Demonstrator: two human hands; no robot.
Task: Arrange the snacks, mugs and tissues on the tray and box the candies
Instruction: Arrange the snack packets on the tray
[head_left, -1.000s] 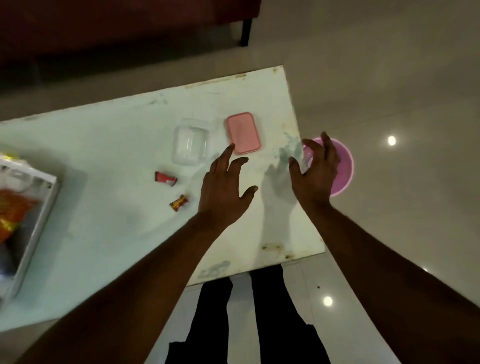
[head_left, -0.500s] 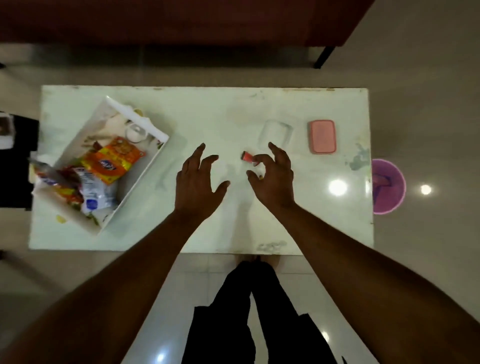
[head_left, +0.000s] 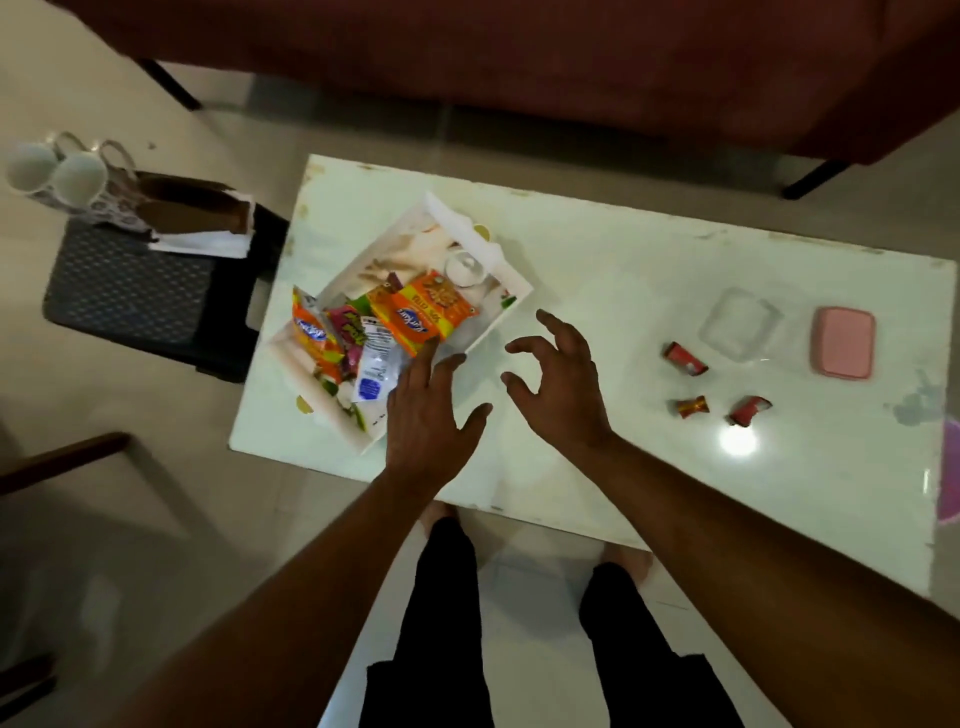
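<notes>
Right now both hands hover over the middle of the white surface (head_left: 597, 249), and neither has hold of anything. The left hand (head_left: 423, 415) is spread flat, its fingertips overlapping the near edge of the white tray (head_left: 511, 291), which sits skewed toward the centre left of the frame with its long axis running from lower left to upper right. On the tray lie the snack packets (head_left: 410, 317), piled loosely, with a small white round item at its far end that is too blurred to name. The right hand (head_left: 558, 384) is half curled with fingers apart, just beside the tray's right edge. The three wrapped candies (head_left: 685, 358) lie well to the right of that hand, near the clear box (head_left: 740, 325) and its pink lid (head_left: 844, 343) at the right of the frame, so the right hand is the nearer one for boxing them. The two mugs (head_left: 57, 176) and the tissues (head_left: 202, 241) are off the surface, on a dark stool (head_left: 124, 296) in the upper left of the frame, on the left hand's side and beyond the tray. Judging by where the hands sit, the tray is probably the next thing handled.
</notes>
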